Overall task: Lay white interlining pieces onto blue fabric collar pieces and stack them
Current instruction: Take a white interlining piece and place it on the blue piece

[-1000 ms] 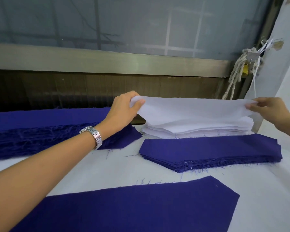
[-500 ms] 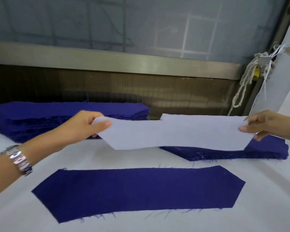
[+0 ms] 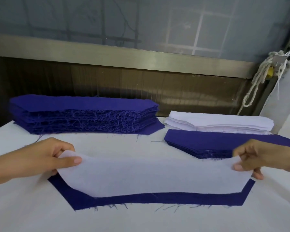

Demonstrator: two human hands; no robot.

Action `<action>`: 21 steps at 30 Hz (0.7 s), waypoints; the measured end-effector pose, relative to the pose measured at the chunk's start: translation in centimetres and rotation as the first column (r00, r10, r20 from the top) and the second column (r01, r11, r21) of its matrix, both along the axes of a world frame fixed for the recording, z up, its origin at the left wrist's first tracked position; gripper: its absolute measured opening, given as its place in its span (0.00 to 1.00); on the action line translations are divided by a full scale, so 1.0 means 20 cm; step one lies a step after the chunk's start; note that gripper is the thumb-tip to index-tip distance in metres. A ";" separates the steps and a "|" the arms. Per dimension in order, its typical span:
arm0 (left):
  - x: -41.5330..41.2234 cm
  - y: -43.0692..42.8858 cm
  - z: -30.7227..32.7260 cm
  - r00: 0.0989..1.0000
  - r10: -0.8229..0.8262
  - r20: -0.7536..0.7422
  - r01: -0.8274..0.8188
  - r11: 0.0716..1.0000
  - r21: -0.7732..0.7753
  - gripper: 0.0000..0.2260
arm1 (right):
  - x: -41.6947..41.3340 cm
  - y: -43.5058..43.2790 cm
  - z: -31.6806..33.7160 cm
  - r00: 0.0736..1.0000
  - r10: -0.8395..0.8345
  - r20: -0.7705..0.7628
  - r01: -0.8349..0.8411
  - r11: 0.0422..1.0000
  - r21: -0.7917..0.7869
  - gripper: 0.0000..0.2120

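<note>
A white interlining piece [image 3: 151, 176] hangs stretched between my two hands just over a single blue collar piece [image 3: 141, 200] lying flat on the white table. My left hand [image 3: 45, 158] pinches its left end between thumb and fingers. My right hand [image 3: 256, 158] pinches its right end. Only the blue piece's near edge and both angled ends show below the white sheet. A stack of white interlining [image 3: 221, 124] lies at the back right, with a low stack of blue pieces [image 3: 224, 143] in front of it.
A tall stack of frayed blue pieces [image 3: 84, 114] sits at the back left. Behind the white table [image 3: 32, 211] runs a dark wall with a metal rail [image 3: 124, 56]. A knotted white rope [image 3: 258, 81] hangs at the right.
Both hands lifted the interlining off the white stack, carried it toward me and lowered it over the single blue piece. The view tilted down.
</note>
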State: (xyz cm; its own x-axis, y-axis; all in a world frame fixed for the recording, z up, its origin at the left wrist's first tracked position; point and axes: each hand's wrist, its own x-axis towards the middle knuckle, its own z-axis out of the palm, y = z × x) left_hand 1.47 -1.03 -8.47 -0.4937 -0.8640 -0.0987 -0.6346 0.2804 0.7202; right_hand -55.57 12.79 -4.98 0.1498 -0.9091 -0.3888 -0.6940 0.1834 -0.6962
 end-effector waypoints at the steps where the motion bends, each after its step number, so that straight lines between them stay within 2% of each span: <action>1: 0.01 0.00 0.00 1.000 0.002 0.023 -0.002 1.000 0.009 0.29 | 0.01 0.00 -0.01 1.000 0.016 -0.003 -0.016 1.000 0.011 0.19; 5: 0.03 0.01 0.00 0.996 0.034 0.084 -0.035 0.999 0.011 0.29 | 0.04 0.00 -0.01 0.999 0.036 0.014 -0.036 0.999 0.031 0.15; 12: 0.02 0.02 0.00 0.994 0.022 0.102 -0.028 0.998 0.052 0.29 | 0.06 0.01 -0.04 0.998 0.054 -0.034 -0.053 0.998 0.021 0.17; 15: 0.00 0.02 -0.01 0.991 0.056 0.123 -0.067 0.994 0.090 0.30 | 0.06 0.01 -0.04 0.997 0.049 -0.052 -0.049 0.999 0.005 0.18; 21: -0.03 0.04 -0.02 0.985 0.091 0.144 -0.102 0.992 0.073 0.36 | 0.04 0.00 -0.06 0.996 0.044 -0.078 -0.046 0.999 -0.028 0.19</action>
